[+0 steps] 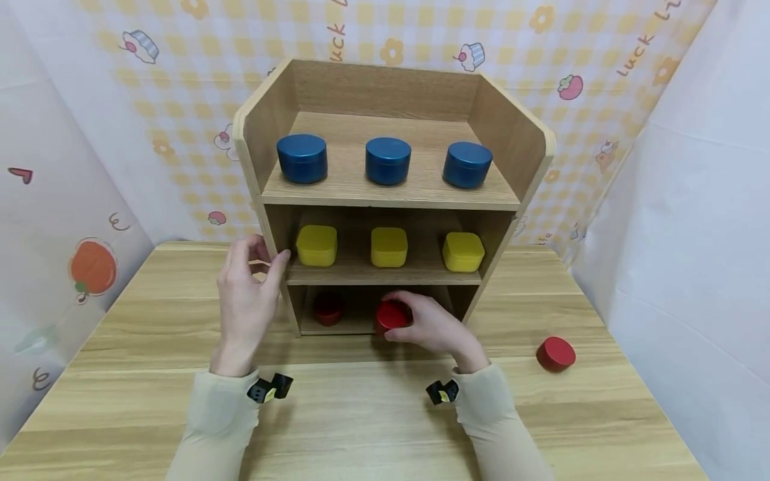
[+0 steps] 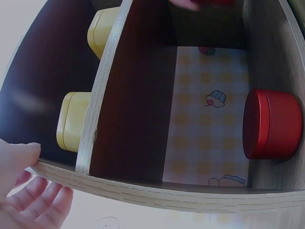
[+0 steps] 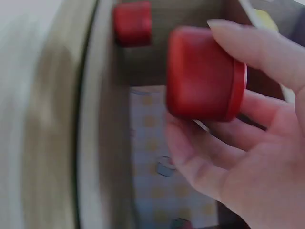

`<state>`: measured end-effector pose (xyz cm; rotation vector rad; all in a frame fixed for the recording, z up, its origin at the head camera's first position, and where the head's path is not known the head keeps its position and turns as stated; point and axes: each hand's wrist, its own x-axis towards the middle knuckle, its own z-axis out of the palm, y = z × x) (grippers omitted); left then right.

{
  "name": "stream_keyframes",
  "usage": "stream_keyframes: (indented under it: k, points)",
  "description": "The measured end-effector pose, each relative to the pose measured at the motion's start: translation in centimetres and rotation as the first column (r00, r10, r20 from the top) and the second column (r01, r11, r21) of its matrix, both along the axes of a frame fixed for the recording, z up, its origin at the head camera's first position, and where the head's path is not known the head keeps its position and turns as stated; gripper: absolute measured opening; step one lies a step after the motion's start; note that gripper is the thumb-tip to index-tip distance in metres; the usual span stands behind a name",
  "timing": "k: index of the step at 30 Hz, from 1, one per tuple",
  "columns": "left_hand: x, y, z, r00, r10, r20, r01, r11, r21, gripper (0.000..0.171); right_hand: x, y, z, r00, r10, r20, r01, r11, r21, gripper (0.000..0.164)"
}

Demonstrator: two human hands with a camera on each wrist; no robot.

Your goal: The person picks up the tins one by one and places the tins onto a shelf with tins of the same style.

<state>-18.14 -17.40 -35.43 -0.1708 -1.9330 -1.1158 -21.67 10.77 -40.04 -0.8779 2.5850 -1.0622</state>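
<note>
My right hand (image 1: 434, 325) holds a red round tin (image 1: 391, 316) between thumb and fingers at the front of the wooden shelf's (image 1: 385, 91) bottom tier. In the right wrist view this tin (image 3: 202, 74) is tilted on its side relative to the picture, with the fingers wrapped about it. A second red tin (image 1: 327, 310) stands on the left of the bottom tier. With thumb inside and fingers outside, my left hand (image 1: 245, 300) grips the shelf's left side panel (image 2: 157, 193). A third red tin (image 1: 556, 354) sits on the table to the right.
Blue round tins (image 1: 388, 162) stand in a row on the top tier. Yellow square tins (image 1: 389, 248) line the middle tier. The wood-grain table (image 1: 373, 427) meets a checked cloth (image 1: 198, 133) behind and a white cloth (image 1: 674, 234) on the right.
</note>
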Motion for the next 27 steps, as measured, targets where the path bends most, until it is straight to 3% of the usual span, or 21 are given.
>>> stream_keyframes:
  k: [7, 17, 22, 27]
  points:
    - [0.0, -0.1, 0.1, 1.0, 0.002, -0.006, -0.002, 1.0, -0.002, 0.024, -1.2, -1.8, -1.5, 0.996, -0.086, 0.008, 0.086, 0.996, 0.031, 0.058]
    - [0.0, 0.0, 0.0, 1.0, 0.003, -0.004, -0.003, 1.0, -0.009, 0.024, -2.5, -3.7, -1.5, 0.981, -0.176, 0.087, 0.159, 0.973, 0.168, 0.061]
    - [0.0, 0.0, -0.1, 1.0, -0.001, 0.005, 0.001, 1.0, -0.018, 0.023, -2.8, -4.1, -1.7, 0.961, -0.247, 0.12, 0.215, 0.948, 0.235, 0.067]
    - [0.0, -0.1, -0.1, 1.0, 0.004, 0.004, -0.003, 1.0, -0.021, 0.023, -3.0, -4.1, -1.9, 0.961, -0.243, 0.134, 0.207, 0.949, 0.239, 0.064]
